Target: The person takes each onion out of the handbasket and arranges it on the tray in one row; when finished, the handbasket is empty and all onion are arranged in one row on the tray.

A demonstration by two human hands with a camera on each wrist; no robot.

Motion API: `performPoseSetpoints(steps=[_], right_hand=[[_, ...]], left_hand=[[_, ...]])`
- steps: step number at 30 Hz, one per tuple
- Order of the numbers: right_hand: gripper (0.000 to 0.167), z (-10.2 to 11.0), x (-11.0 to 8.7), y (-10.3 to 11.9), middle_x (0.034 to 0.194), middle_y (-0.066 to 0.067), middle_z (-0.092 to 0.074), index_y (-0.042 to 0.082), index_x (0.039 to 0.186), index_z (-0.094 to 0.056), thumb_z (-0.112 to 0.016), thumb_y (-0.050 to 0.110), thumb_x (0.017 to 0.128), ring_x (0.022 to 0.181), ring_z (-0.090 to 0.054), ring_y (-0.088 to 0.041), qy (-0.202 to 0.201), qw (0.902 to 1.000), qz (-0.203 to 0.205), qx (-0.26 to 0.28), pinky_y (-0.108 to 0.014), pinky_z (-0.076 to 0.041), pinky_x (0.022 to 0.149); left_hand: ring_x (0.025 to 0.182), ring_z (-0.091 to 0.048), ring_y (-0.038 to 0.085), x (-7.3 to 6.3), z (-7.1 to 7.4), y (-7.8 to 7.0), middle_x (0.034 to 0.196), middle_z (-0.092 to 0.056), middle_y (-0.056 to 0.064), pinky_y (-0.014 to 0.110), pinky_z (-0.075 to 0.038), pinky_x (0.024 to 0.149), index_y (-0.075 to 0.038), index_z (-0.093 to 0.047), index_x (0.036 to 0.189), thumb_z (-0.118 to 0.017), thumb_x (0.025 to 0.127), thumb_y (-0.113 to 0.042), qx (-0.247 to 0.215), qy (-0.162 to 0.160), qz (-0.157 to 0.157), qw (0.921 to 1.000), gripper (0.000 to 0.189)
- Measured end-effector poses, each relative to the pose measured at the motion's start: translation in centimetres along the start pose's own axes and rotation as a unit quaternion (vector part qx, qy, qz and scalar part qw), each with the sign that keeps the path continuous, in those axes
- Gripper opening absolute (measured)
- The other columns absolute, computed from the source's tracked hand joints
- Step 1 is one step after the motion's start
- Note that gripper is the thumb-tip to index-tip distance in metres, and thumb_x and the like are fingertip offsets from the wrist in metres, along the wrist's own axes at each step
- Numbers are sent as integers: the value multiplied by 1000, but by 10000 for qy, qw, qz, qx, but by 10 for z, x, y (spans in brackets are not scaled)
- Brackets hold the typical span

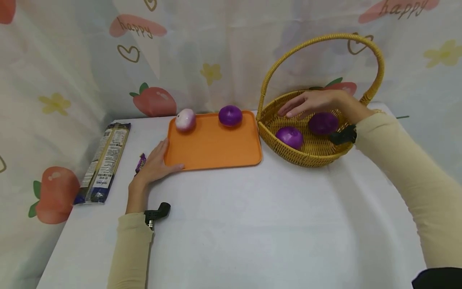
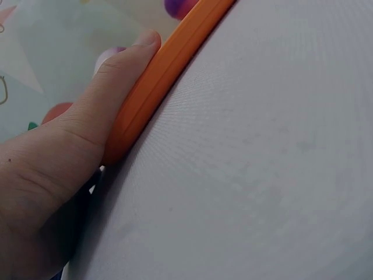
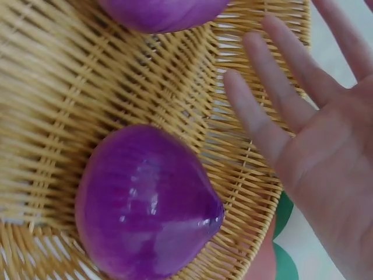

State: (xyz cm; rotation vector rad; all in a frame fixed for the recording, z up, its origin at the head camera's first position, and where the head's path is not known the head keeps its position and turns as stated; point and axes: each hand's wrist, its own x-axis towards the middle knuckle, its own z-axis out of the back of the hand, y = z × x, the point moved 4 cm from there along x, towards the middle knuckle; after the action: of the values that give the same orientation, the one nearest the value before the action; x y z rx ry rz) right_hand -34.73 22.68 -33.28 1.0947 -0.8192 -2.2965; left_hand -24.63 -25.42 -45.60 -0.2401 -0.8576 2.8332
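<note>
1. A person's left hand (image 1: 155, 162) rests at the near left corner of an orange tray (image 1: 213, 148), its fingers extended along the left edge and its thumb lying straight along the near side, spread well away from the fingers.

2. The right hand (image 1: 315, 105) hangs palm down over a golden wicker basket (image 1: 303, 157), its fingers apart, nearly straight and holding nothing.

3. Inside the basket, below that hand, sit two purple onions: one toward the left (image 1: 290, 137), the other farther right (image 1: 323, 123). The right wrist view shows clear space between the fingers and the nearer, glossy onion.

4. Two more onions are on the tray, a pale white-and-purple one (image 1: 185, 120) at the far left corner and a deep purple one (image 1: 230, 115) at the far edge, right of centre, well apart.

5. Tray and basket stand side by side on a white table (image 1: 252, 224), the basket just right of the tray, its tall handle arching overhead.

6. At left, a long printed packet (image 1: 102, 162) lies flat; a small purple-wrapped item (image 1: 141, 162) shows just beside the left hand, partly hidden.

7. A cloth backdrop (image 1: 216, 40) printed with fruit, flowers, hearts and the word "happy" hangs behind.
</note>
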Motion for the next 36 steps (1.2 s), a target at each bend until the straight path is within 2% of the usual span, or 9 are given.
performPoseSetpoints(steps=[8,15,18,21,26,36], right_hand=[[55,-10,10,-4,155,-14,-37,8,148,-39,-51,34,100,145,-32,-32,295,9995,100,-79,-53,-31,117],[56,-16,16,-4,156,-14,-35,9,149,-37,-52,31,100,146,-29,-32,550,9984,122,-30,-51,-34,115],[56,-17,16,-5,156,-13,-35,11,150,-37,-52,32,100,147,-29,-31,493,9987,97,-7,-51,-33,116],[55,-17,13,-6,156,-11,-36,14,149,-39,-53,33,99,146,-31,-30,260,9995,158,-56,-51,-33,116],[50,-14,6,-6,156,-9,-37,13,147,-42,-52,27,100,145,-32,-30,-121,9994,295,167,-50,-36,114],[51,-15,5,-14,157,-10,-34,11,147,-42,-54,24,99,147,-29,-29,-8,9977,174,660,-51,-36,114]], left_hand=[[150,-13,34,1,0,0,165,-10,10,57,-12,122,-17,-1,158,-71,78,-60,-1,-12,-103,9999,114],[151,-11,34,0,1,0,165,-8,10,57,-10,122,-16,0,157,-70,79,-59,16,37,-42,10000,114],[151,-11,34,-1,0,0,165,-7,11,57,-10,122,-15,0,157,-70,79,-59,7,58,-44,10000,114],[151,-9,34,-2,-1,1,165,-6,11,57,-9,122,-16,0,157,-70,79,-59,17,70,-40,10000,114],[152,-5,34,-1,-1,1,165,-3,10,59,-7,122,-20,2,157,-69,78,-62,9,67,21,10000,114],[153,-5,32,0,0,1,166,-4,8,58,-7,122,-22,2,157,-68,78,-63,13,92,72,9999,114]])
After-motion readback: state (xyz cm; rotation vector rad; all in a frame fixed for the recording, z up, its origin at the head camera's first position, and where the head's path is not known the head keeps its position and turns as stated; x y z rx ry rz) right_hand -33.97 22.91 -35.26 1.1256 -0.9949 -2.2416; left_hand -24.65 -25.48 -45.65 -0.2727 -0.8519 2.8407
